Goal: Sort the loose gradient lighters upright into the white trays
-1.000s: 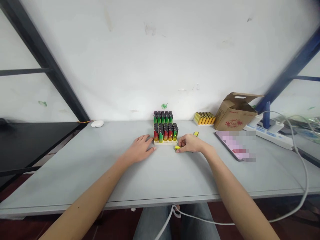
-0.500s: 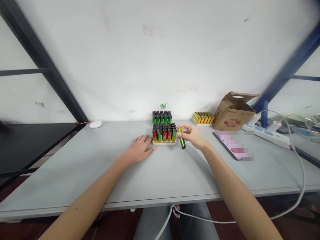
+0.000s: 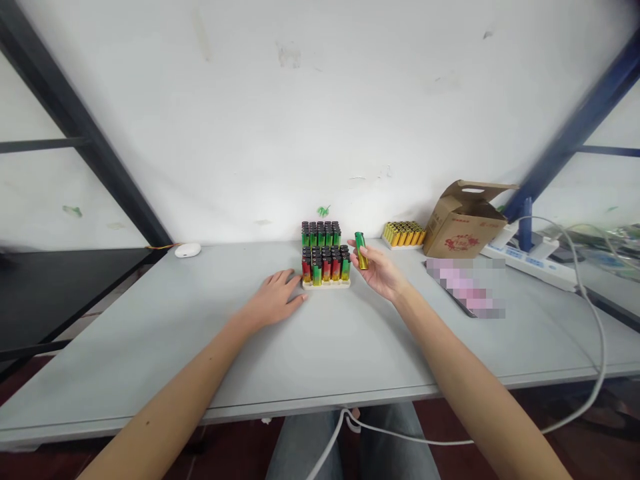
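Observation:
A green and yellow lighter (image 3: 361, 252) is pinched in my right hand (image 3: 381, 272), held tilted just right of the front tray with its green end up. My left hand (image 3: 275, 298) lies on the table with fingers spread, its fingertips at the left side of that tray. The pale front tray (image 3: 326, 285) holds several upright lighters with black tops, some red and some green. Behind it stands another group of green lighters (image 3: 321, 236) with black tops. To the right, near the wall, a white tray holds several yellow lighters (image 3: 406, 235).
An open cardboard box (image 3: 463, 230) stands at the back right, beside a white power strip (image 3: 535, 264). A phone-like flat object (image 3: 463, 287), partly pixelated, lies in front of the box. A white oval case (image 3: 187, 250) sits at the back left. A white cable loops at right.
My right hand has turned the lighter over, so its green end now points up instead of down. A gap shows in the front row where a red lighter stood. My left hand stays put.

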Demonstrator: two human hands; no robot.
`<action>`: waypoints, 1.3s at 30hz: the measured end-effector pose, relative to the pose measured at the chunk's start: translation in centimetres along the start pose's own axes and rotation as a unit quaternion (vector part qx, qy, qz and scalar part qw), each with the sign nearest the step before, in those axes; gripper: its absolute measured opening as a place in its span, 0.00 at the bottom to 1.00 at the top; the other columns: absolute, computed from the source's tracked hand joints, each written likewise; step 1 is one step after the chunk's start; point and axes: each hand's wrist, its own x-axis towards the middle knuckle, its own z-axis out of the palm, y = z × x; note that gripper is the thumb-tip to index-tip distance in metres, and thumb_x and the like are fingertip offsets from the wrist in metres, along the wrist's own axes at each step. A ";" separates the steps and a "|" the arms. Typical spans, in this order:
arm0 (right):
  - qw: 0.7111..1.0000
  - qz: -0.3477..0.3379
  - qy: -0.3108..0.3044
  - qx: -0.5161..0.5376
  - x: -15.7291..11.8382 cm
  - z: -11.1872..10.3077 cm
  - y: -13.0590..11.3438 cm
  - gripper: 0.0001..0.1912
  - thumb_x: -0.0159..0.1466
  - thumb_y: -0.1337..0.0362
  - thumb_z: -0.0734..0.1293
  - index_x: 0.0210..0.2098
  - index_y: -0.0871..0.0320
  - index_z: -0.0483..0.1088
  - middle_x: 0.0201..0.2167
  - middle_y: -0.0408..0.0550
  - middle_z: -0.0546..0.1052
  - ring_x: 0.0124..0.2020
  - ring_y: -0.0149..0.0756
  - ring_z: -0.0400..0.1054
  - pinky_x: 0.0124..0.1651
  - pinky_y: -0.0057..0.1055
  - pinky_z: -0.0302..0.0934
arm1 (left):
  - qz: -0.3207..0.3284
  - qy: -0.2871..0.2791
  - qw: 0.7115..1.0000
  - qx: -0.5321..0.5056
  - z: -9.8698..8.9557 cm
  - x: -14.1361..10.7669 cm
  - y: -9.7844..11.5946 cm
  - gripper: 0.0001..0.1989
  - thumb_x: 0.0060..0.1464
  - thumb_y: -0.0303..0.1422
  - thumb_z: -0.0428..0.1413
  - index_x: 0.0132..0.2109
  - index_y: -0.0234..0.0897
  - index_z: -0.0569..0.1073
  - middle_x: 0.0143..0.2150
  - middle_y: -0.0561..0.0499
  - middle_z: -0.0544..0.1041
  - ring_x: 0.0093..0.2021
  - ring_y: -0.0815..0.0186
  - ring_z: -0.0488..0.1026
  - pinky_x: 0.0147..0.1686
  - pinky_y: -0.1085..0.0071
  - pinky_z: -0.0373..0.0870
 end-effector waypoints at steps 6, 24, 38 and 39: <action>0.999 0.033 -0.027 0.019 -0.3 0.5 0.0 0.05 0.59 0.65 0.69 0.35 0.55 0.69 0.44 0.47 0.79 0.42 0.35 0.75 0.42 0.32 0.71 | 0.002 0.007 1.000 -0.007 0.0 -0.1 0.0 0.23 0.65 0.45 0.44 0.61 0.39 0.64 0.62 0.39 0.65 0.63 0.51 0.62 0.60 0.52 0.60; 0.996 0.065 -0.048 0.047 -0.5 0.8 -0.5 0.22 0.61 0.46 0.62 0.21 0.56 0.62 0.13 0.34 0.49 0.15 0.25 0.41 0.19 0.23 0.45 | -0.003 0.005 1.000 -0.008 0.0 0.0 -0.1 0.24 0.65 0.46 0.43 0.61 0.39 0.64 0.62 0.39 0.65 0.63 0.50 0.61 0.60 0.51 0.60; 0.996 0.079 -0.043 0.023 -0.4 0.8 -0.2 0.24 0.62 0.47 0.61 0.18 0.55 0.54 0.12 0.32 0.45 0.14 0.24 0.36 0.17 0.23 0.41 | -0.006 -0.006 1.000 -0.003 0.0 0.0 0.0 0.25 0.65 0.46 0.42 0.62 0.38 0.63 0.63 0.39 0.64 0.64 0.50 0.60 0.61 0.51 0.59; 0.996 0.073 -0.039 0.027 -0.4 0.8 -0.2 0.23 0.62 0.47 0.61 0.18 0.55 0.55 0.12 0.32 0.45 0.14 0.24 0.36 0.17 0.23 0.41 | -0.006 -0.004 1.000 -0.004 0.0 0.0 -0.1 0.25 0.65 0.46 0.42 0.62 0.38 0.63 0.63 0.39 0.64 0.64 0.50 0.60 0.61 0.51 0.59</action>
